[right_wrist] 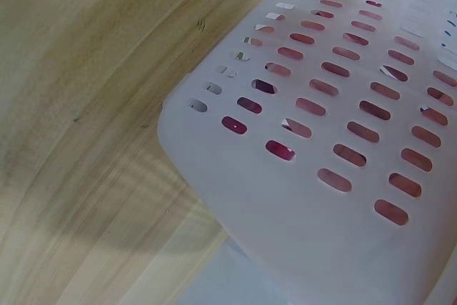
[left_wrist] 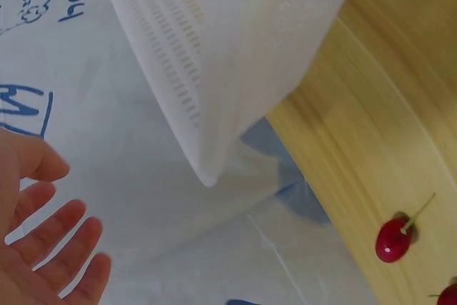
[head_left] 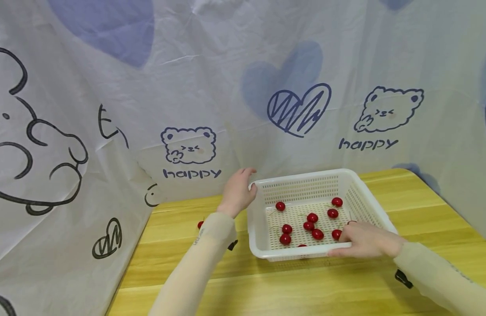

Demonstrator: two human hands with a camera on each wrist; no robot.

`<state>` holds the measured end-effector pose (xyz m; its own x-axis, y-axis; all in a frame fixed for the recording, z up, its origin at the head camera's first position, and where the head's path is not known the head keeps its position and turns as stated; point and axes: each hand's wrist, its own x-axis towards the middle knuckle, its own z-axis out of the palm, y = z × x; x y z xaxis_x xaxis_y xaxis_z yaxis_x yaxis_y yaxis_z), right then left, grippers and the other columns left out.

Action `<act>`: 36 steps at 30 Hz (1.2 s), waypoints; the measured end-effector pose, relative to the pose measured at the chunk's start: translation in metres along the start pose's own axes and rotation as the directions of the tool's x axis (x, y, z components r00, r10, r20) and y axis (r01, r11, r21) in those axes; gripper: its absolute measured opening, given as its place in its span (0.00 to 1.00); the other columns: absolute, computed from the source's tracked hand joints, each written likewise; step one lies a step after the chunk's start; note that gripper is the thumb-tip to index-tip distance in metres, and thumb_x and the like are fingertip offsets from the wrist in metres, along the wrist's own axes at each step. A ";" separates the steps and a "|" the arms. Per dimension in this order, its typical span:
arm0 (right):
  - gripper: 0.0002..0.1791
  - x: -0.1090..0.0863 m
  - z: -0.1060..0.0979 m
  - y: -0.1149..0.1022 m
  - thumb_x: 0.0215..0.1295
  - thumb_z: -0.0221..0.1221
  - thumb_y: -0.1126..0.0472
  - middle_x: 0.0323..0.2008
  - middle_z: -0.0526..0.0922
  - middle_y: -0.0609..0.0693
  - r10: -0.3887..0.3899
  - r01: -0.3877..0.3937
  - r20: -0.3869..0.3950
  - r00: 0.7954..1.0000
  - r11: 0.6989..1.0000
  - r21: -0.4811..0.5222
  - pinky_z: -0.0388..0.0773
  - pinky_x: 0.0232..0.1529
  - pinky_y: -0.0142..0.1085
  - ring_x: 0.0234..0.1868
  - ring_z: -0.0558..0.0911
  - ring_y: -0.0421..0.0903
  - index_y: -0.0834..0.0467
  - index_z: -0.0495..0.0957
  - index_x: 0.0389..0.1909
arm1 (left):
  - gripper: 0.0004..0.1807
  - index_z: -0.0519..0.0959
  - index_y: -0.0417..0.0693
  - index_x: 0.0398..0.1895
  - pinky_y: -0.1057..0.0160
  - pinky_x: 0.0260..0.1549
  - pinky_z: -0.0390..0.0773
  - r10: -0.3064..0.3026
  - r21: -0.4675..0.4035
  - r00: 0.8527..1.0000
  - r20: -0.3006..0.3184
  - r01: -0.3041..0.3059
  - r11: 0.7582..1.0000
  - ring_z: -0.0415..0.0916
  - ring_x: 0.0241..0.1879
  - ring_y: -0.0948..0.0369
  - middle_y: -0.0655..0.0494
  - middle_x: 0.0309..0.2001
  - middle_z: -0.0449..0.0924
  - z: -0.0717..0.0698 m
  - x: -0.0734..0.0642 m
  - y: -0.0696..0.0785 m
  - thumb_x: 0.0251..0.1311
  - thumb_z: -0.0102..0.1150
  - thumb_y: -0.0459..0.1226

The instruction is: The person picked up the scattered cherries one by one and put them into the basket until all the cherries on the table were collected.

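A white perforated plastic basket (head_left: pixel 302 253) holds several red cherries (head_left: pixel 317 234), some with thin green stems. My right hand (head_left: pixel 367 239) grips its front rim near the right corner, fingers inside the wall and thumb outside. Through the slots of the basket wall (right_wrist: pixel 243 176) in the right wrist view, finger-coloured and dark red patches show. My left hand (head_left: pixel 238 189) is beside the back left corner of the basket, fingers loosely extended. In the left wrist view that hand (left_wrist: pixel 53 241) holds nothing and lies apart from the basket (left_wrist: pixel 264 48).
On the wooden table (head_left: pixel 180 272), left of the basket, lies a loose cherry (head_left: pixel 200 224), partly behind my left sleeve. The left wrist view shows a cherry (left_wrist: pixel 393 240) on the wood and another at the frame's corner. A printed cloth (head_left: pixel 211 87) hangs behind the table.
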<state>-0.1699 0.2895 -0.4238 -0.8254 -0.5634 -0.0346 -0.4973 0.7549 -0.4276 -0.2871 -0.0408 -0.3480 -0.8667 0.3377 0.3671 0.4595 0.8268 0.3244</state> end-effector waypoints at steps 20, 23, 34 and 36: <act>0.27 -0.001 0.000 0.000 0.64 0.59 0.33 0.12 0.55 0.31 -0.009 0.009 -0.002 1.000 1.000 0.013 0.52 0.18 0.25 0.14 0.53 0.29 0.40 0.67 0.11 | 0.27 0.71 0.46 0.68 0.41 0.72 0.61 -0.138 0.033 0.974 -0.178 0.146 0.989 0.63 0.72 0.45 0.43 0.72 0.67 0.004 -0.024 -0.062 0.64 0.59 0.36; 0.27 -0.001 0.000 0.000 0.64 0.59 0.33 0.11 0.55 0.31 -0.008 0.008 -0.002 1.000 1.000 0.019 0.52 0.18 0.25 0.14 0.52 0.29 0.40 0.66 0.11 | 0.30 0.68 0.48 0.70 0.39 0.73 0.57 -0.175 0.040 0.972 -0.160 0.183 0.982 0.60 0.74 0.43 0.42 0.74 0.63 0.007 -0.028 -0.069 0.65 0.58 0.38; 0.27 0.000 0.000 -0.001 0.64 0.59 0.32 0.12 0.56 0.31 -0.001 0.001 0.001 1.000 1.000 0.006 0.53 0.19 0.25 0.14 0.53 0.29 0.40 0.68 0.11 | 0.36 0.59 0.55 0.77 0.34 0.74 0.49 -0.295 0.053 0.955 -0.011 0.295 0.954 0.48 0.79 0.40 0.46 0.81 0.48 0.016 -0.043 -0.087 0.66 0.56 0.41; 0.27 0.000 0.000 -0.001 0.64 0.59 0.32 0.12 0.56 0.32 0.002 -0.002 0.001 1.000 1.000 0.008 0.53 0.18 0.25 0.14 0.53 0.29 0.40 0.68 0.11 | 0.37 0.58 0.55 0.78 0.32 0.74 0.48 -0.316 0.051 0.949 0.017 0.315 0.948 0.46 0.79 0.39 0.46 0.81 0.45 0.017 -0.046 -0.089 0.67 0.55 0.42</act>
<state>-0.1696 0.2891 -0.4234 -0.8258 -0.5627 -0.0366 -0.4940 0.7532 -0.4344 -0.2916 -0.1224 -0.4085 -0.9707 0.0665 0.2309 0.1525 0.9131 0.3782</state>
